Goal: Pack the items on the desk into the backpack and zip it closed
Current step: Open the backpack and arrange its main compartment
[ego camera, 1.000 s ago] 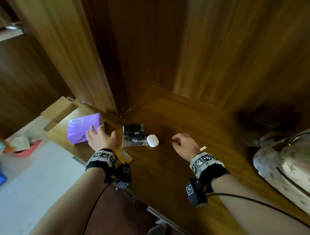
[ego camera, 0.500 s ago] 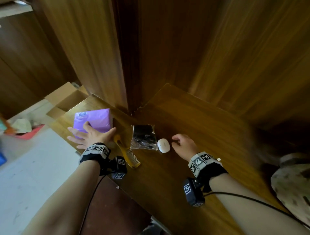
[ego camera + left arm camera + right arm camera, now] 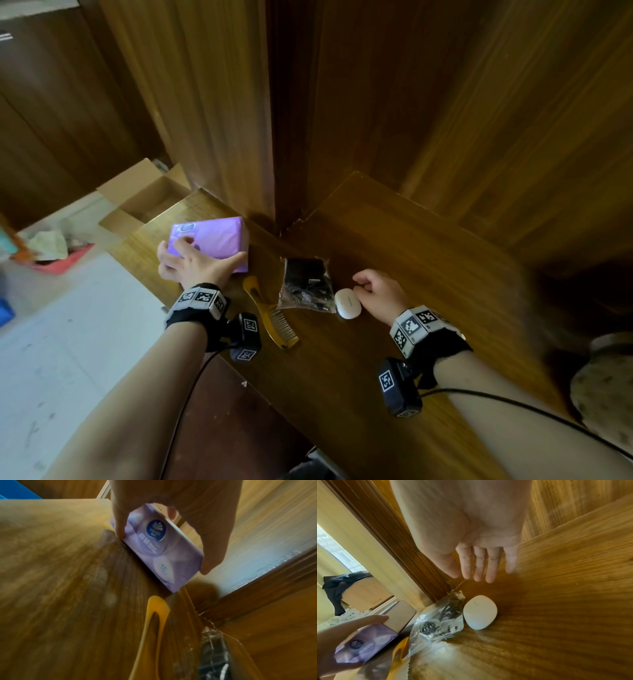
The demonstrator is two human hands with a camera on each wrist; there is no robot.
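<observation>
A purple tissue pack (image 3: 215, 240) lies at the desk's far left, and my left hand (image 3: 205, 255) grips it, fingers on its left end and thumb (image 3: 211, 561) on its right side. In the left wrist view the tissue pack (image 3: 159, 545) looks tilted. An amber comb (image 3: 270, 318) lies just behind that wrist. A clear bag of black cable (image 3: 306, 286) sits mid-desk. Beside it is a white earbud case (image 3: 347, 303). My right hand (image 3: 359, 284) hovers right beside and above the case (image 3: 480, 612), fingers (image 3: 477, 566) loose and holding nothing. The beige backpack (image 3: 603, 394) shows partly at the right edge.
The wooden desk (image 3: 428, 260) sits in a corner of wood-panelled walls (image 3: 445, 102). An open cardboard box (image 3: 144, 198) and a red basket (image 3: 58, 260) stand on the floor beyond the desk's left edge.
My left hand has reached left from beside the comb and taken hold of the tissue pack. My right hand has crept closer to the white case. The view has swung left.
</observation>
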